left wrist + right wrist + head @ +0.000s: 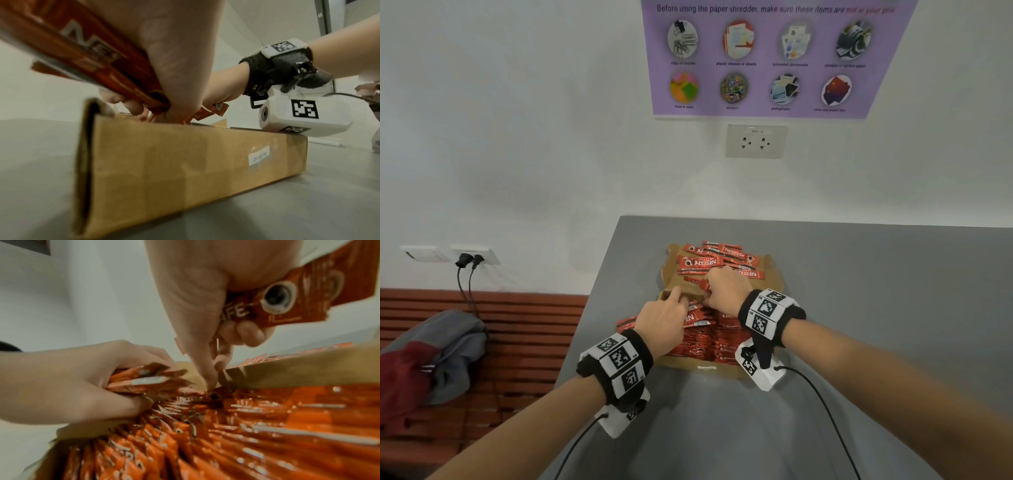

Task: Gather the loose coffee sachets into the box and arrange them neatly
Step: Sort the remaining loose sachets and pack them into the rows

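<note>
A shallow cardboard box [705, 367] sits on the grey table [876, 291], packed with upright rows of red coffee sachets [709, 342]. More loose sachets [709, 262] lie jumbled on its opened lid [774, 279] behind. My left hand [664, 318] reaches into the box's far left corner and grips a bundle of sachets [148, 381]. My right hand [726, 291] is beside it, holding a sachet [298, 296] in its curled fingers while its fingertips [207, 379] poke down at the back wall [298, 369]. The left wrist view shows the box front [185, 162].
The table's left edge drops to a red slatted bench [527, 329] with grey and red clothing [438, 353] on it. Plugs and cables hang from a wall socket [469, 260]. A purple poster [774, 58] and another socket [756, 140] are on the wall.
</note>
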Action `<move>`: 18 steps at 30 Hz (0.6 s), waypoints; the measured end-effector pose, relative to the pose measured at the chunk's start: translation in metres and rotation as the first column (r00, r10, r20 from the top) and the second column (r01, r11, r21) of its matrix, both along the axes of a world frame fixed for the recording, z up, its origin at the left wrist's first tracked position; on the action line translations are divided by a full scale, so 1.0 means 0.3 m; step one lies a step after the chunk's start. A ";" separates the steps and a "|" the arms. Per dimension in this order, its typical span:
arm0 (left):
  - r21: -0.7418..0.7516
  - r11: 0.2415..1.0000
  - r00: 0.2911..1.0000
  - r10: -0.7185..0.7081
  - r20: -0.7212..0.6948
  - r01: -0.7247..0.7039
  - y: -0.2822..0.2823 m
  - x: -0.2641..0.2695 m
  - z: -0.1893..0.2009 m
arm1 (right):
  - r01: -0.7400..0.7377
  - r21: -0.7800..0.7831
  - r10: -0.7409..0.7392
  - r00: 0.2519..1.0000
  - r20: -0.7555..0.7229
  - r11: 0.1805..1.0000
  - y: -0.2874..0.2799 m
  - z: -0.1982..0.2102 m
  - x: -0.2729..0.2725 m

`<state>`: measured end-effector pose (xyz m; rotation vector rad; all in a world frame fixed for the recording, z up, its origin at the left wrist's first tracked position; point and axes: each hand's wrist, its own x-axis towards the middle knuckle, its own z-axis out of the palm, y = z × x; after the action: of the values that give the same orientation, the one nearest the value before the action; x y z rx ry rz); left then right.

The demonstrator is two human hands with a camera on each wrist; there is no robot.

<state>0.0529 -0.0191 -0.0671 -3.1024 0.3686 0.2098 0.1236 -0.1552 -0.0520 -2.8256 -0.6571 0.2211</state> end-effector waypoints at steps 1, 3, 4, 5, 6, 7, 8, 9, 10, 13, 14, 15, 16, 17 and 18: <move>0.004 1.000 1.000 -0.001 0.003 0.001 0.006 0.001 -0.004 | 0.007 0.001 -0.007 1.000 0.008 1.000 -0.003 0.000 0.004; 0.023 1.000 1.000 -0.017 -0.006 0.017 0.013 0.002 -0.019 | 0.012 -0.008 -0.012 1.000 -0.002 1.000 -0.009 -0.004 0.010; 0.035 0.999 1.000 -0.026 -0.006 0.026 0.013 0.003 -0.023 | 0.012 -0.015 -0.012 1.000 -0.016 1.000 -0.011 -0.007 0.013; 0.047 0.998 0.999 -0.031 -0.006 0.032 0.011 0.003 -0.024 | 0.015 -0.021 -0.016 0.999 -0.038 1.000 -0.011 -0.007 0.015; 0.051 0.998 0.999 -0.036 -0.008 0.037 0.010 0.003 -0.024 | 0.014 -0.020 -0.015 0.999 -0.053 1.000 -0.013 -0.009 0.016; 0.045 0.998 0.999 -0.039 -0.012 0.040 0.007 0.003 -0.023 | 0.014 -0.015 -0.015 0.997 -0.075 1.000 -0.013 -0.005 0.017; 0.027 0.999 0.999 -0.033 -0.021 0.033 0.007 0.002 -0.023 | 0.009 0.011 -0.008 0.995 -0.097 1.000 -0.013 0.003 0.014; -0.016 1.000 1.000 -0.011 -0.022 0.010 0.008 0.000 -0.014 | 0.010 0.068 0.000 0.990 -0.141 0.998 -0.014 0.013 0.012; -0.090 0.995 0.999 0.034 -0.007 -0.034 0.013 0.000 0.000 | 0.014 0.151 0.016 0.980 -0.198 0.988 -0.017 0.028 0.009; -0.484 0.852 0.965 0.257 0.057 -0.199 0.034 0.021 0.072 | 0.076 0.334 0.041 0.943 -0.331 0.939 -0.044 0.088 -0.001; -0.622 0.751 0.948 0.316 0.043 -0.222 0.036 0.033 0.097 | 0.091 0.343 0.042 0.931 -0.362 0.935 -0.057 0.103 -0.002; -0.737 0.636 0.938 0.346 0.009 -0.228 0.031 0.041 0.121 | 0.093 0.332 0.047 0.920 -0.390 0.939 -0.067 0.116 -0.004; -0.815 0.536 0.938 0.347 -0.028 -0.222 0.021 0.050 0.138 | 0.076 0.308 0.058 0.914 -0.402 0.948 -0.072 0.125 -0.010; -0.863 0.457 0.941 0.333 -0.057 -0.214 0.008 0.057 0.153 | 0.041 0.275 0.075 0.913 -0.401 0.961 -0.072 0.132 -0.015; -0.880 0.426 0.947 0.314 -0.072 -0.208 -0.003 0.066 0.159 | 0.003 0.248 0.099 0.913 -0.396 0.969 -0.069 0.133 -0.020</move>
<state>0.0727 -0.0201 -0.0192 -4.1979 -0.0991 -0.2659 0.1176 -0.1758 -0.0121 -2.4201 -0.6099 0.6681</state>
